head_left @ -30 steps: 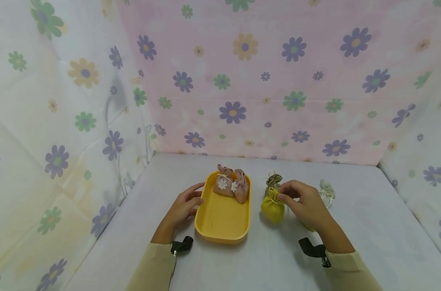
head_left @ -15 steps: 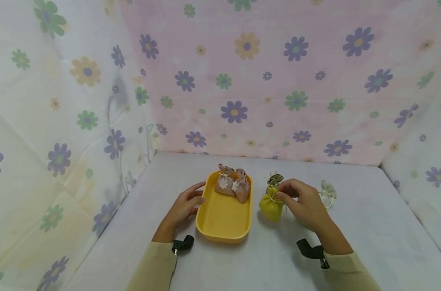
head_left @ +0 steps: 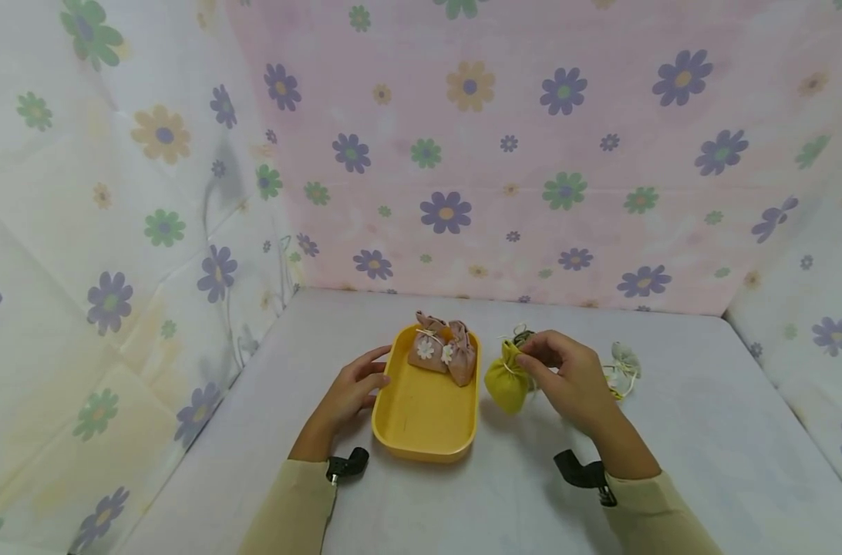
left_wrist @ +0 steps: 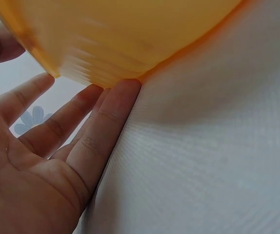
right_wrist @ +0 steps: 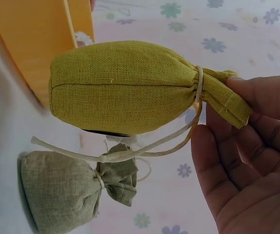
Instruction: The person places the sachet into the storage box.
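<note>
A yellow-green drawstring pouch (head_left: 507, 383) hangs just right of the yellow tray (head_left: 424, 445), its gathered top pinched between the thumb and fingers of my right hand (head_left: 575, 383). In the right wrist view the pouch (right_wrist: 123, 87) has a loose cream cord, and my right hand (right_wrist: 252, 146) holds its neck. My left hand (head_left: 348, 397) touches the tray's left side with extended fingers; in the left wrist view the fingertips of the left hand (left_wrist: 47, 146) meet the tray wall (left_wrist: 106, 48). Two pinkish pouches with white flowers (head_left: 431, 351) lie at the tray's far end.
A grey-green pouch (right_wrist: 59, 190) stands behind the held one, mostly hidden in the head view. Farther right lies a pale pouch (head_left: 624, 366) with something yellow partly showing beside it. Flowered cloth (head_left: 490, 169) surrounds the white table (head_left: 726, 432) at the back and sides.
My right hand has moved a little left with the yellow-green pouch, nearer the tray. The yellow piece by the pale pouch has come into sight. My left hand has stayed in place.
</note>
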Available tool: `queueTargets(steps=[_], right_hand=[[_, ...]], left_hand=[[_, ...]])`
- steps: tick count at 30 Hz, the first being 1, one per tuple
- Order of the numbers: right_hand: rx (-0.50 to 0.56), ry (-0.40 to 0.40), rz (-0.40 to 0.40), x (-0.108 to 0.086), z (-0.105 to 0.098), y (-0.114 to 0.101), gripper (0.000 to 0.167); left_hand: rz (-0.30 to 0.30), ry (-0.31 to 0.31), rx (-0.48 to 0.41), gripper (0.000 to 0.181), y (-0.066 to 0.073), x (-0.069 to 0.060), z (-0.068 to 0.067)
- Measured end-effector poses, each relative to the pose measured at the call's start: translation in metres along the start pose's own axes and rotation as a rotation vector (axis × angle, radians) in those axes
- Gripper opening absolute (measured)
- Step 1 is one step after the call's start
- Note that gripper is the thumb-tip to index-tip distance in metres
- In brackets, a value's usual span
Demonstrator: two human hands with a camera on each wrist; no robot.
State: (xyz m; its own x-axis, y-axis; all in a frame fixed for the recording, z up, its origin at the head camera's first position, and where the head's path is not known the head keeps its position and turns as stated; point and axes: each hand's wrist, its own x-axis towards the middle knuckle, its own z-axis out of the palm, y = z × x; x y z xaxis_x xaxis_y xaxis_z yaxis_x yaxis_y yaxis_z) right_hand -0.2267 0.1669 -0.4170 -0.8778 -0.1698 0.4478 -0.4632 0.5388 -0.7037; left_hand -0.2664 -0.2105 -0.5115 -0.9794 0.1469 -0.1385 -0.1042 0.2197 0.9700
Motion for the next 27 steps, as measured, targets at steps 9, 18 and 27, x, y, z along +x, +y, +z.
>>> queueTargets(steps=[9,18,27], right_hand=[[0.027,0.009,-0.003,0.011,0.005,-0.009,0.01],[0.046,0.017,-0.054,0.022,0.007,-0.02,0.01],[0.076,-0.02,-0.089,0.031,0.02,-0.031,0.009]], left_hand=[[0.016,0.001,-0.008,0.053,-0.001,0.0,-0.001],[0.005,-0.004,-0.001,0.055,-0.001,-0.001,0.0],[0.014,-0.007,-0.002,0.055,-0.001,-0.001,-0.001]])
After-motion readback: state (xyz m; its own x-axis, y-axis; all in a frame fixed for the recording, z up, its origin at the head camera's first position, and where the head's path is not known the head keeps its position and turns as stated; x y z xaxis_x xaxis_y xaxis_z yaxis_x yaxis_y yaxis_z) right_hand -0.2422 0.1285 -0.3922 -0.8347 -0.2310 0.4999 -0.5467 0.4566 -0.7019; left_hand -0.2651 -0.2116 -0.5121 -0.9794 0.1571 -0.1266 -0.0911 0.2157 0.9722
